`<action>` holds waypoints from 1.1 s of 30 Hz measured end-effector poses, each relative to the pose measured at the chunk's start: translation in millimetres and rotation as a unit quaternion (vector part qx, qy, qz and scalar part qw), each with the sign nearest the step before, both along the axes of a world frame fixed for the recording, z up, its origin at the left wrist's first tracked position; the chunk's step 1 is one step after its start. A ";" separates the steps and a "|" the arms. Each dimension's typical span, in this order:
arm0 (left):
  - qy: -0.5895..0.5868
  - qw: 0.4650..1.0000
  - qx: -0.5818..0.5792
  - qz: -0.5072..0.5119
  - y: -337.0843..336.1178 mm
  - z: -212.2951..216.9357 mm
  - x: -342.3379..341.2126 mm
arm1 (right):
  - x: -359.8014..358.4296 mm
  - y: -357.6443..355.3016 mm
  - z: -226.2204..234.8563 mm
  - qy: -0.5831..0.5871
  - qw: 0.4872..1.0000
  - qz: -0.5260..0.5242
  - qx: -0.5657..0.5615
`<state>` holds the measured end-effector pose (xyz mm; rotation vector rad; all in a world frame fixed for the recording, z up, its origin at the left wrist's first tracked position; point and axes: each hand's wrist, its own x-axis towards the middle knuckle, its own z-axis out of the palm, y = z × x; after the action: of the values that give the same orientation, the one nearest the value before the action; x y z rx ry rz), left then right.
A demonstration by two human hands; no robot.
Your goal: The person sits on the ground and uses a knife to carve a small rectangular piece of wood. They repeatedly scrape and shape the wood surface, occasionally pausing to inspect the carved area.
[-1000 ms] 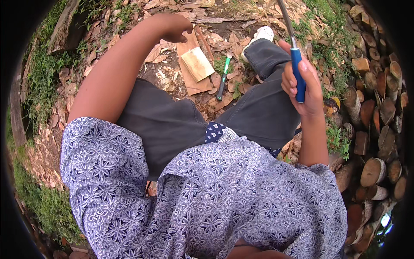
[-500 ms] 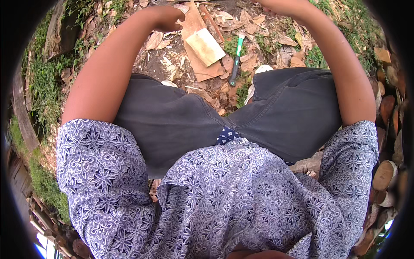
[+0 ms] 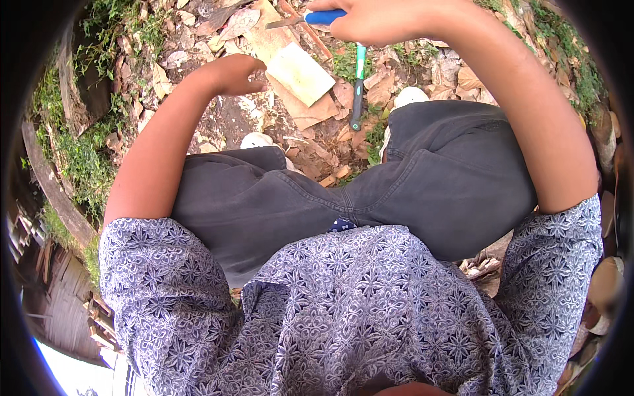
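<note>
My right hand is closed round the blue handle of a chisel, its flat metal blade pointing left. The chisel is over the far part of a brown board. A pale rectangular wood block lies on that board, tilted at an angle. Just left of the block is my left hand, fingers bent and apart with nothing in them; whether the fingertips touch the block I cannot tell. A hammer with a green and black handle lies right of the board, its far end hidden behind my right hand.
Dry leaves and wood shavings cover the soil round the board. A thin reddish stick lies along the board's far right side. Both my knees flank the work spot. Cut logs are stacked at the right, and old timber lies at the left.
The chisel has come into view in my right hand, which has moved left and nearer. My left hand has come nearer, down beside the block.
</note>
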<state>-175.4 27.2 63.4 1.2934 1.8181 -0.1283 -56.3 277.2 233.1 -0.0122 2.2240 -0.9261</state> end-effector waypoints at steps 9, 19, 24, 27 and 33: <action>0.039 0.999 -0.035 0.017 -18.2 -8.7 -5.6 | 17.8 15.3 -2.4 0.044 0.995 -0.077 -0.038; 0.100 0.993 -0.028 -0.053 -15.4 -4.5 11.6 | 14.6 6.5 50.6 0.052 0.993 -0.085 -0.066; 0.169 0.981 -0.095 -0.025 -29.3 -17.5 28.6 | 21.6 -1.6 25.1 0.078 0.974 -0.191 -0.090; 0.178 0.972 -0.128 0.087 -26.6 -38.2 45.7 | 18.9 2.6 26.0 0.105 0.982 -0.152 -0.043; 0.071 0.857 0.049 0.509 15.1 -112.6 128.3 | 19.1 0.8 30.9 0.125 0.976 -0.174 -0.037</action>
<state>-47.0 42.3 -49.2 0.2398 2.4259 0.4665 -37.2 278.0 264.0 0.2452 2.4699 -1.2546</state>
